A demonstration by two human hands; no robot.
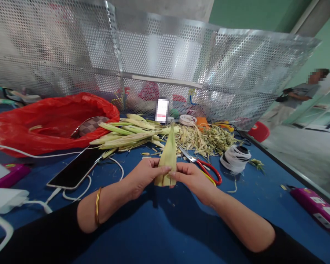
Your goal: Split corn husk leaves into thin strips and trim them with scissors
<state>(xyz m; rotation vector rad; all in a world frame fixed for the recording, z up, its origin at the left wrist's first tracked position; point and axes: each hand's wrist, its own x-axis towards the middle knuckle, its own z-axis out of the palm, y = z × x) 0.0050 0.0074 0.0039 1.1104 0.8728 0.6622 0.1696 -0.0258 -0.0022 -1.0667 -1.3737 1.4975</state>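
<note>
Between my two hands a pale green corn husk [168,156] stands upright, its pointed tip away from me and its wide end, with a split in it, toward me. My left hand [147,174] pinches its left side, thumb on the front. From the right, my right hand [194,179] grips the same husk near the bottom edge. Behind the husk lies a heap of long corn husks [132,134]. Scissors with red handles [213,171] rest just beyond my right hand. A spool of white thread [235,159] sits farther right, with a loose end trailing.
A red plastic bag [22,126] stands at the left, near a phone [78,167] on a white cable. Dried plant scraps [209,139] lie before a perforated metal screen [165,47]. Purple power strips [316,207] flank the blue table [165,234]. A person [299,95] stands at far right.
</note>
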